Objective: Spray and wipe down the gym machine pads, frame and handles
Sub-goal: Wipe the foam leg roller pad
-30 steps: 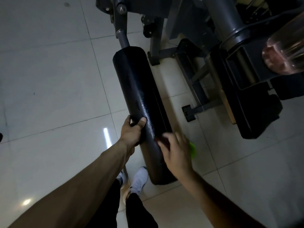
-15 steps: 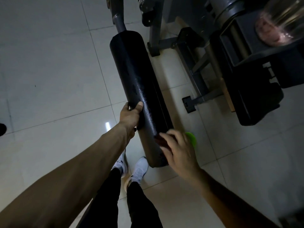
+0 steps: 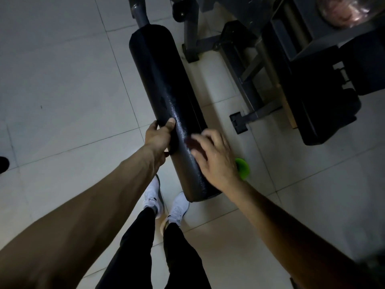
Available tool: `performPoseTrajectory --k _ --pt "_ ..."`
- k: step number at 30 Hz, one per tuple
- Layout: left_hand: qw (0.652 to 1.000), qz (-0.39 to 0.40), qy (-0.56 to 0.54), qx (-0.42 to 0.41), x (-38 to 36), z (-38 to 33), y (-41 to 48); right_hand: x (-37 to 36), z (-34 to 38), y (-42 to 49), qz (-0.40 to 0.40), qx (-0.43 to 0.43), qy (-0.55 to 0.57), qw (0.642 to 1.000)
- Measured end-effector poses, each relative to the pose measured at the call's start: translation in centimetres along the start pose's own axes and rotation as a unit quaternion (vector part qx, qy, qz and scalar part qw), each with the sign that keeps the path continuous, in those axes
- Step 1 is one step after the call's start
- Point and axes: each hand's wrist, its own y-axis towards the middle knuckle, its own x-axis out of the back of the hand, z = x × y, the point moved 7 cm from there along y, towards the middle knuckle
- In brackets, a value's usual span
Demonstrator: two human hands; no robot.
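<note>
A long black roller pad (image 3: 166,97) runs from a grey machine arm (image 3: 140,14) at the top down toward my feet. My left hand (image 3: 159,138) grips the pad's left side near its lower part, thumb on top and fingers curled under it. My right hand (image 3: 214,159) rests on the pad's right side just below, fingers spread and blurred. A dark reddish patch (image 3: 188,141) shows under its fingertips; what it is I cannot tell. A bright green object (image 3: 243,168) pokes out behind the right hand; whether the hand holds it is unclear.
The dark grey machine frame (image 3: 248,84) and a black padded block (image 3: 325,113) stand on the pale tiled floor to the right. A floor foot of the frame (image 3: 238,122) lies close to the pad. My white shoes (image 3: 164,203) are under the pad's near end.
The view has shifted, so the pad reaches further up the frame. My right hand has slid up the pad toward my left hand. The left hand's grip is unchanged.
</note>
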Motion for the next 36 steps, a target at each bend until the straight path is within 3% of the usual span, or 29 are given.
performPoseTrajectory --k 5,9,14,19,22,31,36 --pt "1.000 -0.008 -0.017 -0.003 -0.2 -0.1 -0.2 0.5 -0.1 -11.5 0.071 0.057 0.013 0.996" --pt "0.999 -0.031 -0.012 -0.019 -0.5 -0.6 -0.2 -0.5 -0.3 -4.8 0.013 0.021 0.027 0.999" --pt "1.000 -0.019 0.006 -0.008 0.2 -0.8 0.5 -0.9 -0.3 7.8 -0.081 -0.125 0.086 0.985" --pt "1.000 -0.011 -0.023 0.015 1.6 -4.3 3.3 0.1 0.6 1.7 0.006 -0.036 0.059 0.998" --pt "1.000 0.003 -0.022 -0.012 1.4 -8.1 5.5 0.1 0.1 -0.1 0.004 -0.053 0.094 0.994" --pt "0.997 0.066 0.009 -0.035 0.5 -11.9 8.2 -2.8 0.7 19.7 -0.091 -0.154 0.104 0.978" --pt "0.997 0.041 -0.031 -0.054 0.1 -11.6 9.0 -3.0 1.7 31.6 -0.093 -0.176 0.092 0.976"
